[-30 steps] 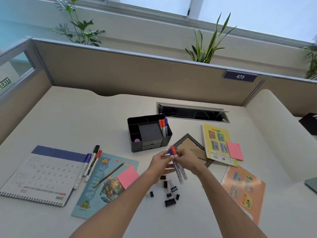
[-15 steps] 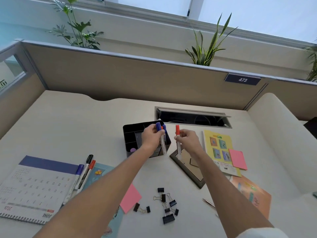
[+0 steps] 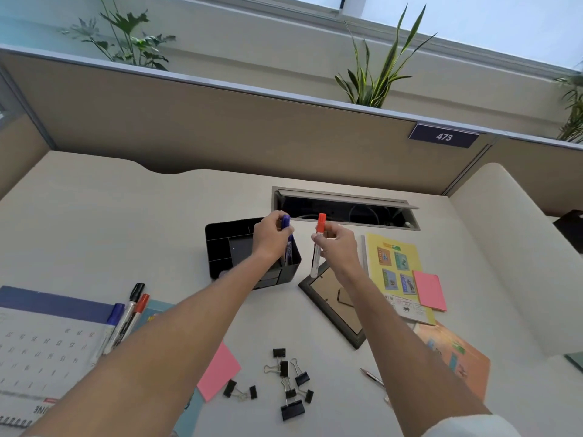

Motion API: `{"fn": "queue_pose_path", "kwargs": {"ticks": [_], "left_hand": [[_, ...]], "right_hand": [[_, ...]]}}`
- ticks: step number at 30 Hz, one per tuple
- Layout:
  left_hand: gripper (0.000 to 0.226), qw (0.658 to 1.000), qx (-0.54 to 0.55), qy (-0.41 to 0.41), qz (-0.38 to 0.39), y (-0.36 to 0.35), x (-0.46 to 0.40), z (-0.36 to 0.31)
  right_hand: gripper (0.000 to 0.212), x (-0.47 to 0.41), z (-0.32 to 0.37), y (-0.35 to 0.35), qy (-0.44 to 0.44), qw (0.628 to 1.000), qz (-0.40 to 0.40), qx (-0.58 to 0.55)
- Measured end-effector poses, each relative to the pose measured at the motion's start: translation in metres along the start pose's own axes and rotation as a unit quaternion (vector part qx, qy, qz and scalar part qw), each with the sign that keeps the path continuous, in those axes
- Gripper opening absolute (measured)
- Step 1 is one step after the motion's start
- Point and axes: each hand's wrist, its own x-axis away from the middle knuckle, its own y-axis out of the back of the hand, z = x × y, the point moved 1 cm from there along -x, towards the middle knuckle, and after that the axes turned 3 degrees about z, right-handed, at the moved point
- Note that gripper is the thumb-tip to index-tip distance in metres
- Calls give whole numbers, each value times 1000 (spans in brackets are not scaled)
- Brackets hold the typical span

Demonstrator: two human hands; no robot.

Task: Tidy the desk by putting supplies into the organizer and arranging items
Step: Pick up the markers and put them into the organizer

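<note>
Black plastic desk organizer [image 3: 220, 247], mid-desk. Left hand [image 3: 268, 239] grips a blue-capped white marker [image 3: 287, 238] upright, its lower end inside the organizer's right compartment. Right hand [image 3: 336, 244] pinches an orange-capped white marker [image 3: 317, 247] upright, just right of the organizer, above a dark picture frame [image 3: 331, 313]. Black binder clips [image 3: 285, 383] scattered nearer; three markers [image 3: 126, 316] lie far left.

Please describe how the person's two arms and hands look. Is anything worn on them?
Both forearms are bare, and no watch, ring, bracelet or glove is visible on the left hand or the right hand. Only at the bottom right corner, the edge of a white sleeve shows on the right arm. The left arm shows no sleeve in view.
</note>
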Motion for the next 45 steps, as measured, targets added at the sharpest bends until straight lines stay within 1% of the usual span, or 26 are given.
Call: {"fn": "queue_pose_path", "kwargs": {"ticks": [4, 9, 14, 16, 20, 24, 27, 30, 31, 34, 36, 38, 42, 45], "left_hand": [[29, 1000, 0, 12, -9, -2, -1, 10], [39, 1000, -17, -21, -12, 2, 3, 13], [38, 998, -24, -40, -30, 12, 5, 18], [36, 998, -24, -34, -37, 19, 4, 22], [35, 998, -25, -21, -56, 36, 5, 32], [34, 996, -20, -9, -91, 56, 12, 48], [33, 992, -16, -6, -128, 75, 19, 61], [33, 982, -1, 0, -187, 99, 26, 73], [32, 979, -1, 3, -204, 108, 28, 78], [32, 971, -17, 15, -239, 131, 34, 97], [33, 964, -22, 36, -261, 145, 40, 111], [33, 959, -27, 61, -275, 158, 48, 126], [36, 953, -52, 87, -285, 177, 66, 149], [38, 952, -61, 112, -278, 189, 78, 163]], "right_hand": [[19, -2, -7, -4, -6, 1000, 8, 6], [18, -6, -6, -14, -1, 1000, 14, 12], [22, -14, 2, -22, 22, 999, 13, 22], [23, -16, 6, -24, 33, 999, 12, 32], [19, -24, 11, -24, 41, 999, -2, 30], [17, -31, 15, -30, 46, 998, -8, 43], [22, -32, 14, -39, 53, 993, 17, 100], [23, -30, 10, -47, 51, 982, 43, 177], [27, -28, 8, -50, 54, 978, 48, 193], [40, -27, 3, -55, 59, 974, 49, 215], [37, -26, 3, -57, 71, 966, 45, 243], [38, -28, 2, -59, 80, 961, 41, 261], [49, -27, -2, -59, 75, 967, 24, 244], [47, -24, -5, -57, 82, 968, -6, 235]]}}
